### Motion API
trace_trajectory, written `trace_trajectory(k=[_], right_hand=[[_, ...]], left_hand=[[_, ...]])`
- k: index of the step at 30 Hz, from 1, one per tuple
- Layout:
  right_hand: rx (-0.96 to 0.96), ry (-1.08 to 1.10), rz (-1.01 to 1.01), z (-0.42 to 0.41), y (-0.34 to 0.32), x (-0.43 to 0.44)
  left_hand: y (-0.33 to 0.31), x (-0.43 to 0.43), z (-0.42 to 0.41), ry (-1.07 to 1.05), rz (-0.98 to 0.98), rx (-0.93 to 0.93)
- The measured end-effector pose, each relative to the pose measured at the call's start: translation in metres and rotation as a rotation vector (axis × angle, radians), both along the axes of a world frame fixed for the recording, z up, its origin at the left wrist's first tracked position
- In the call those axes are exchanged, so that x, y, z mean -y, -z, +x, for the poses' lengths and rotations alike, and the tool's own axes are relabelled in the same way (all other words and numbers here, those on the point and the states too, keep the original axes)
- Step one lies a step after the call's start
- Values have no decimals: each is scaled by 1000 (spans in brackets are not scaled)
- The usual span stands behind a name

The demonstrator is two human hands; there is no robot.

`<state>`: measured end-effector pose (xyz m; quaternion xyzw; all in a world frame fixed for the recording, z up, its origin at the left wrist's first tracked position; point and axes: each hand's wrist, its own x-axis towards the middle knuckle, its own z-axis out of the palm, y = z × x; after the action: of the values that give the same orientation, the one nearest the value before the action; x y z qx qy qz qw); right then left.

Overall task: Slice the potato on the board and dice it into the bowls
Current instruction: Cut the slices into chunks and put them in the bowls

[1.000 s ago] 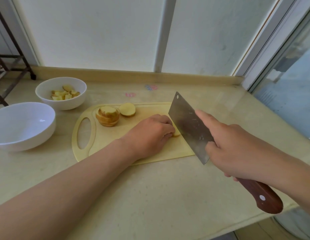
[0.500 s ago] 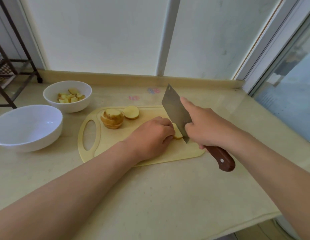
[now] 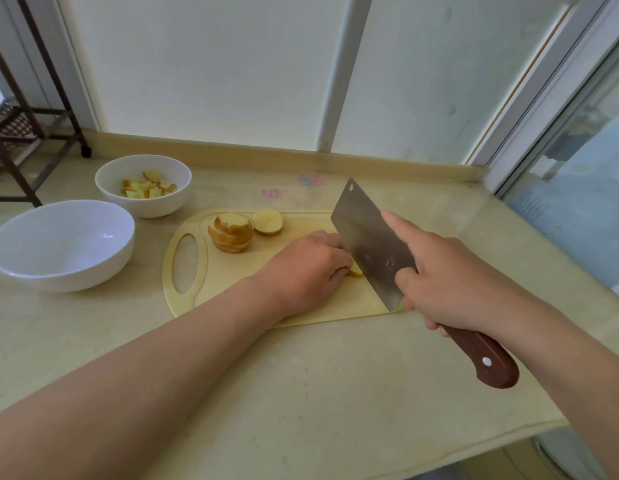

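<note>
Two white bowls stand on the counter (image 3: 301,393): a large bowl (image 3: 58,271) and a small bowl (image 3: 145,206) holding potato dice (image 3: 147,189). One cutting board (image 3: 231,282) bears a sliced stack (image 3: 230,233), one loose slice (image 3: 267,221), and a potato piece (image 3: 355,270) held by the curled left grip (image 3: 301,271). The right grip (image 3: 450,282) clasps one cleaver (image 3: 370,237).

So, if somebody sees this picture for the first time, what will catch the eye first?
The big steel cleaver, gripped by the right hand, stands over the right end of the yellow board, beside the left hand holding a potato piece. Then the stack of slices at the board's far left.
</note>
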<state>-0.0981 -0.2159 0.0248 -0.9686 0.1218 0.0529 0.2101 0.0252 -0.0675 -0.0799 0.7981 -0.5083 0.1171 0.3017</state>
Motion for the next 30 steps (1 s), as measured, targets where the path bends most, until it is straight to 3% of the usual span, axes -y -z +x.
trace_trajectory(k=[13, 19, 30], right_hand=[[-71, -24, -105, 7, 3, -11], [-7, 12, 22, 55, 6, -10], [58, 34, 52, 9, 4, 1]], left_hand=[[3, 1, 1, 1, -17, -1], [1, -1, -1, -20, -30, 35], [2, -3, 2, -37, -41, 1]])
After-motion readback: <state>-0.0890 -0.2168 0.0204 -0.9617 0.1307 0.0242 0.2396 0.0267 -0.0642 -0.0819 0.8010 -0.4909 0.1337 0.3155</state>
